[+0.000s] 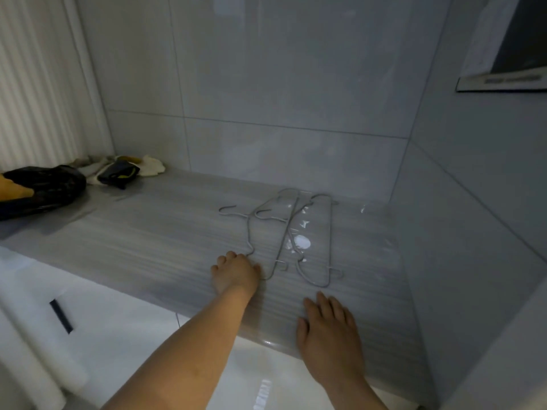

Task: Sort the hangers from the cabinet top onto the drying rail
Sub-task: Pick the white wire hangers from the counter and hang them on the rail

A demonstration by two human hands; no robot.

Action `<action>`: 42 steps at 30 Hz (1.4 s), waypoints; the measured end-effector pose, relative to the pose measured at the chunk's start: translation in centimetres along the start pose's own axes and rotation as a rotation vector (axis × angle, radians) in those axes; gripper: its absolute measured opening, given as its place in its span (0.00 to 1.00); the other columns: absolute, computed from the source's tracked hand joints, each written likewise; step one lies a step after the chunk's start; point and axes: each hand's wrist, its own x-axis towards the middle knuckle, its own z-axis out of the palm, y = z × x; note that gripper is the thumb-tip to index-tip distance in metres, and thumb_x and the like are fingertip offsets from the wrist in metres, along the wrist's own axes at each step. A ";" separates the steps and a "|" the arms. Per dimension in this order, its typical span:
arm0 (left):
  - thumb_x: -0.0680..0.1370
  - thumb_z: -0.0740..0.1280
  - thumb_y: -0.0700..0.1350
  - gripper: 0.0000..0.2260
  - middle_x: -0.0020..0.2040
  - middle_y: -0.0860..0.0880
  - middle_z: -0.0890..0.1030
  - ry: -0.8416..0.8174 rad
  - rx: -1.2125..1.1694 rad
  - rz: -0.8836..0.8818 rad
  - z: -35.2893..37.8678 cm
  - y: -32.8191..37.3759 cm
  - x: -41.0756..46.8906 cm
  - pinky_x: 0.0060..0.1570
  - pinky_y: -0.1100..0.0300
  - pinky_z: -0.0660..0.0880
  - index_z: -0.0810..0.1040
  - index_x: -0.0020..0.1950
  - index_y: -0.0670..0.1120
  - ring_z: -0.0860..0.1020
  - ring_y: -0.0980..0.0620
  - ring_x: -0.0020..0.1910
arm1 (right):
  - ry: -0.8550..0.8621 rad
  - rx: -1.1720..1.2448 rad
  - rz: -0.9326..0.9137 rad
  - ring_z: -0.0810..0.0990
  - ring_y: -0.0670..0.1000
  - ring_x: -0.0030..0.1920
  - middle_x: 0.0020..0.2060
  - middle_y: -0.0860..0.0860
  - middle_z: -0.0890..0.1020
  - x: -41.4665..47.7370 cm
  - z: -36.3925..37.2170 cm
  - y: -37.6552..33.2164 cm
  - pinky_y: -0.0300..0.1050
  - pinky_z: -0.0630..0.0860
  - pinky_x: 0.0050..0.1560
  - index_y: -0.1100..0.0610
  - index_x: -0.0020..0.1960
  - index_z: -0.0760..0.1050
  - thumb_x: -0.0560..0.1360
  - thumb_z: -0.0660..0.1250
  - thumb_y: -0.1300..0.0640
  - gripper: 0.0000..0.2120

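Several thin grey metal hangers (pixel 288 232) lie overlapping on the grey striped cabinet top (pixel 165 244), hooks pointing left and towards the near edge. My left hand (pixel 235 273) has its fingers curled at the near end of the leftmost hanger (pixel 250 235), gripping its wire. Flat on the cabinet top near the front edge rests my right hand (pixel 328 329), fingers straight, just short of the rightmost hanger (pixel 318 279). No drying rail is in view.
A black bag (pixel 41 187) and a heap of cloths (pixel 124 168) sit at the far left of the top. Tiled walls close the back and right side. White cabinet fronts with a dark handle (pixel 60 316) lie below.
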 end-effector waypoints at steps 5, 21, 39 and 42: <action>0.77 0.56 0.41 0.15 0.65 0.42 0.68 0.026 -0.060 -0.084 -0.7 -1.2 -0.1 0.60 0.53 0.66 0.69 0.63 0.41 0.66 0.43 0.65 | 0.015 -0.008 -0.009 0.85 0.55 0.39 0.39 0.55 0.86 0.0 -0.1 0.0 0.51 0.81 0.36 0.58 0.38 0.84 0.54 0.67 0.50 0.17; 0.76 0.56 0.31 0.11 0.21 0.49 0.80 -0.394 -1.174 -0.261 -5.7 -8.2 -6.5 0.20 0.68 0.74 0.71 0.37 0.41 0.79 0.56 0.21 | 0.058 0.049 0.010 0.84 0.61 0.41 0.42 0.60 0.85 -0.1 0.3 0.1 0.57 0.80 0.40 0.61 0.41 0.83 0.57 0.77 0.59 0.13; 0.79 0.56 0.34 0.07 0.32 0.51 0.84 -0.171 -1.101 0.214 -14.9 -13.4 -19.3 0.29 0.64 0.77 0.69 0.46 0.45 0.83 0.55 0.32 | -0.309 1.463 -0.007 0.78 0.53 0.45 0.49 0.56 0.77 2.9 -15.1 -15.9 0.41 0.73 0.45 0.59 0.66 0.63 0.78 0.60 0.53 0.19; 0.79 0.57 0.35 0.08 0.33 0.53 0.84 -0.105 -1.052 0.177 -15.8 -15.5 -21.7 0.29 0.64 0.77 0.69 0.45 0.47 0.83 0.56 0.34 | -0.341 1.600 -0.033 0.76 0.44 0.21 0.38 0.56 0.78 2.5 -17.4 -18.3 0.34 0.73 0.21 0.58 0.50 0.66 0.78 0.58 0.62 0.02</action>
